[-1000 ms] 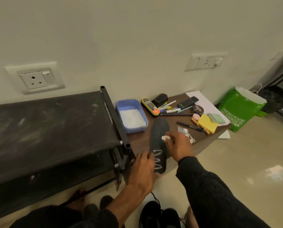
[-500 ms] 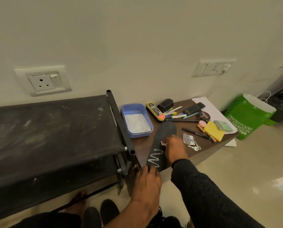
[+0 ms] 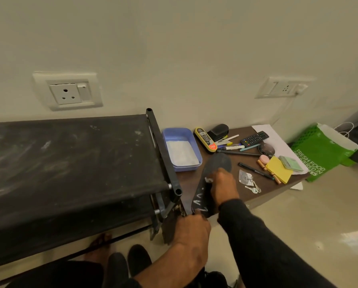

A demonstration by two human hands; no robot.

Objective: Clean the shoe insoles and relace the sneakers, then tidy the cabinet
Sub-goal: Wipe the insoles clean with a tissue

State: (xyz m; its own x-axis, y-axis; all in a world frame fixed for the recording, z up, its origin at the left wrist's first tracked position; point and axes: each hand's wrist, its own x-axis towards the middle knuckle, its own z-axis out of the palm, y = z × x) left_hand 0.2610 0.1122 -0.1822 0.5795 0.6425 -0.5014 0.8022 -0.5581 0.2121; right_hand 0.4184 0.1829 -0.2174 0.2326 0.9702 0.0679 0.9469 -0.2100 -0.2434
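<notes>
A black insole (image 3: 217,164) with a white zigzag print lies on the low brown table (image 3: 244,194), toe toward the wall. My left hand (image 3: 191,231) holds its heel end at the table's front edge. My right hand (image 3: 222,187) pinches a small white wad (image 3: 209,180) and presses it on the middle of the insole. Black shoes (image 3: 128,262) stand on the floor below, partly cut off by the frame.
A black fabric shoe rack (image 3: 70,163) fills the left. Behind the insole sit a blue tub of white powder (image 3: 181,151), a shoe brush (image 3: 205,139), pens, a remote (image 3: 254,138), sticky notes (image 3: 278,169) and keys (image 3: 253,189). A green bag (image 3: 323,154) stands at right.
My right hand with the wad has slid down the insole toward the heel. My left hand has drawn back to the insole's heel end.
</notes>
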